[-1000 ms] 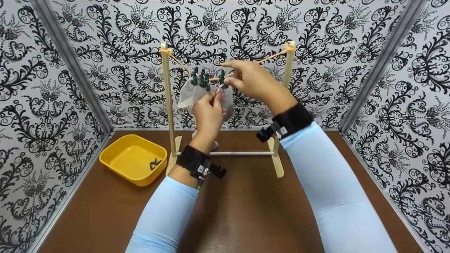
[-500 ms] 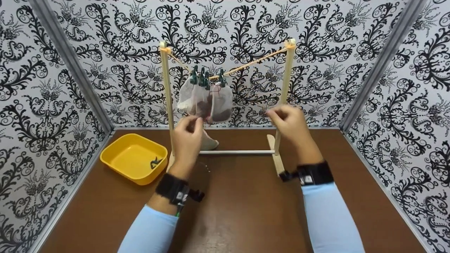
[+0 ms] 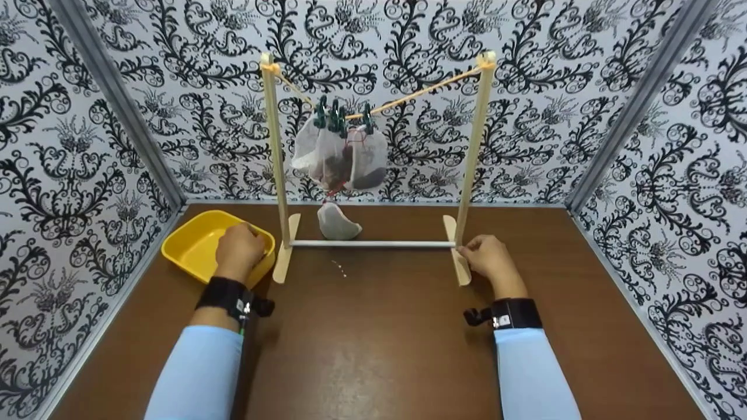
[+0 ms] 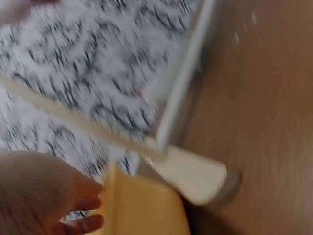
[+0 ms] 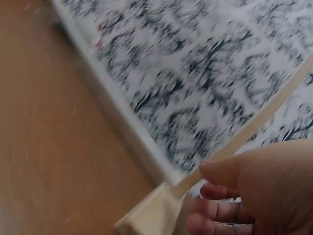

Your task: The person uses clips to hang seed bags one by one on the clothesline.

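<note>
Three dark green clips (image 3: 337,116) sit on the orange line (image 3: 429,90) and hold small white translucent pouches (image 3: 369,160) with red strings, dark contents showing through. Lower down, another whitish pouch (image 3: 338,223) lies below a red string, near the crossbar. My left hand (image 3: 240,251) is over the yellow tub (image 3: 201,256), fingers loosely bent; in the left wrist view its fingertips are beside the tub's rim (image 4: 113,196). At the foot of the right wooden post (image 3: 475,140), my right hand (image 3: 489,259) has its fingertips right by the wood, fingers relaxed.
The wooden stand has two posts, flat feet (image 3: 282,265) and a pale crossbar (image 3: 373,244) low over the brown table (image 3: 362,350). Small white specks (image 3: 339,268) lie in front of the bar. Patterned walls (image 3: 420,35) enclose the back and sides.
Both hands have left the hanging pouches. The left hand moved down and left to the tub; the right moved down to the right post's foot. The clips and pouches stay hanging.
</note>
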`<state>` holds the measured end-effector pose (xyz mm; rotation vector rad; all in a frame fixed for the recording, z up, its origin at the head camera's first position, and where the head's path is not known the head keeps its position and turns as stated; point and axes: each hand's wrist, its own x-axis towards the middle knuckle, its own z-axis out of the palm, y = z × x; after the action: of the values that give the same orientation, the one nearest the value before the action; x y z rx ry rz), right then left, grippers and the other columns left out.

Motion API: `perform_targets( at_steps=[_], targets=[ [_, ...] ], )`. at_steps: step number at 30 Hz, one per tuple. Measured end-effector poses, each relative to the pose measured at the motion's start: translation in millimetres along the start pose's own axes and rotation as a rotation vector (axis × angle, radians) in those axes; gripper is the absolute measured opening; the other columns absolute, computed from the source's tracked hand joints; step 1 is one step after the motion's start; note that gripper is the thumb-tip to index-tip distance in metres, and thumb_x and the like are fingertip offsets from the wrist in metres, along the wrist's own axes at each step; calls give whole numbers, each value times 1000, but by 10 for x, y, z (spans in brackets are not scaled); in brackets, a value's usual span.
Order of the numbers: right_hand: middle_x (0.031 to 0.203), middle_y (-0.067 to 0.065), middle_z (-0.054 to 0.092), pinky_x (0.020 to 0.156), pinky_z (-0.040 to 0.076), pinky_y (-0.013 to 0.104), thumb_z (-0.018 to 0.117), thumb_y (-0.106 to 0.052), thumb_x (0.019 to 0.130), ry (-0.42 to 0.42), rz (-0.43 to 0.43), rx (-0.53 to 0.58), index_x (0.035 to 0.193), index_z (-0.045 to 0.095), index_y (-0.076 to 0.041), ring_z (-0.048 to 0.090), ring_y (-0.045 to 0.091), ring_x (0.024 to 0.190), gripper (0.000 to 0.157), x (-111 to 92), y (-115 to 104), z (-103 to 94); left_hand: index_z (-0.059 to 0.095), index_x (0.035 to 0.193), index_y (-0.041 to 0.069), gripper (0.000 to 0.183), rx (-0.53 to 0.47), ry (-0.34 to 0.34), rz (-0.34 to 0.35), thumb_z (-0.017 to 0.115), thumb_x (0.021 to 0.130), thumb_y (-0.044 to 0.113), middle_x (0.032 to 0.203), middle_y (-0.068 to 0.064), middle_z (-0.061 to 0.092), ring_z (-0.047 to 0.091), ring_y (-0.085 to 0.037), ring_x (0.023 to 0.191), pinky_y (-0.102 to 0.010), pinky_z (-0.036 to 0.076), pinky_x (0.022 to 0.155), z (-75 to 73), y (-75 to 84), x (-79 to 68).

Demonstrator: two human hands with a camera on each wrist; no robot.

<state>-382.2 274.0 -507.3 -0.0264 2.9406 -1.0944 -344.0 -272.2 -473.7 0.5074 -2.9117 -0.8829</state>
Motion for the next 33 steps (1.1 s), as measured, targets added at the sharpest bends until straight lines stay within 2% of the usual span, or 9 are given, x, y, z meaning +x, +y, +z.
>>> perform_targets(
  at_steps=[6,8,12,16,21,25,27,30,33],
  targets=[
    [103,22,77,62,60,33,84,-35,103,-95,62,16,113,72,6,70,23,73,44,212,281,59,74,131,-4,37,50,-192,45,61,104,17,126,-29,72,65,-41,104,-54,57,96,-57,-65,56],
    [102,22,77,64,62,34,86,-34,101,-99,64,26,111,73,5,71,24,74,43,284,340,72,76,124,-3,30,56,-231,47,64,101,13,120,-26,74,64,-39,101,-51,57,95,-69,-84,145],
    [105,24,77,67,62,34,84,-30,103,-110,76,36,113,72,7,72,26,78,40,167,197,36,76,104,0,19,93,-307,56,63,92,1,106,-20,71,61,-37,94,-45,55,88,-44,-183,333],
    [100,22,76,65,61,35,85,-32,101,-108,42,29,109,73,6,70,26,76,41,183,232,64,76,98,-2,18,133,-305,87,62,87,-2,105,-21,70,60,-36,92,-44,55,85,-23,-247,367],
    [99,21,76,66,61,35,86,-35,101,-106,34,28,108,74,5,70,26,76,42,220,305,110,74,103,-6,20,59,-179,68,71,86,4,104,-22,70,61,-37,92,-44,54,83,-31,-237,236],
    [104,22,77,73,63,36,85,-32,102,-116,79,33,113,74,6,72,27,84,40,84,184,62,70,110,-5,20,-122,20,18,77,97,9,106,-23,72,68,-38,93,-44,58,80,-44,-207,136],
    [100,18,76,70,61,33,86,-36,102,-109,49,48,109,74,3,71,24,81,42,83,232,60,69,116,-6,23,-214,140,14,77,103,12,110,-24,74,71,-39,96,-46,61,82,-69,-160,93],
    [94,14,74,65,58,29,85,-33,102,-100,28,40,106,74,4,68,21,75,39,38,214,58,72,125,-4,27,-347,322,28,77,108,16,119,-25,78,73,-39,103,-43,60,88,-120,0,-27],
    [93,14,74,63,57,28,82,-27,103,-97,47,19,107,74,7,68,20,72,35,-16,155,63,76,130,-1,27,-499,419,73,78,108,15,121,-24,80,74,-31,100,-31,61,84,-123,217,-192]
  ],
)
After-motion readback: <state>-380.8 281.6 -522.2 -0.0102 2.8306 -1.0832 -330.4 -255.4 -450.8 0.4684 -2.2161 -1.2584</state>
